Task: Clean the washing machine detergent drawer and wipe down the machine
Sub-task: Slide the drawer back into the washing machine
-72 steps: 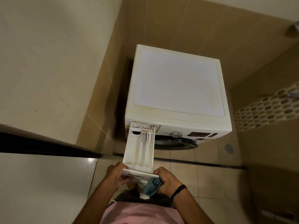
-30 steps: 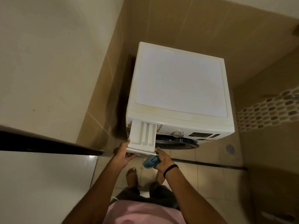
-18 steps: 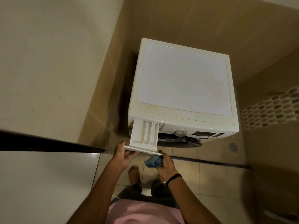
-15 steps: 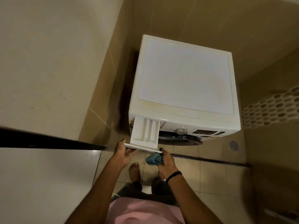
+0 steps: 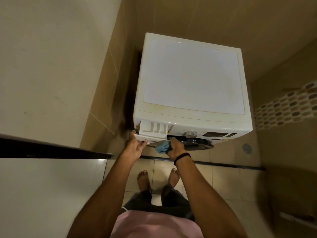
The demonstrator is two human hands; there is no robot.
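A white front-loading washing machine (image 5: 192, 78) stands against the tiled back wall. Its white detergent drawer (image 5: 153, 129) sticks out only a short way from the top left of the front panel. My left hand (image 5: 135, 146) holds the left end of the drawer's front, with the thumb at the corner and the fingers underneath. My right hand (image 5: 175, 147) grips a crumpled blue cloth (image 5: 162, 147) and touches the right end of the drawer front with a fingertip. The control knob (image 5: 190, 133) and dark display (image 5: 215, 134) sit to the right of the drawer.
A tiled wall runs close along the machine's left side. A dark-edged ledge (image 5: 51, 150) juts in from the left at waist height. My bare feet (image 5: 144, 179) stand on the beige floor tiles before a dark floor strip. A round floor drain (image 5: 247, 148) lies right of the machine.
The drawer has slid from fully extended to almost all the way into the machine, with both hands following it forward. The blue cloth stayed in my right hand throughout.
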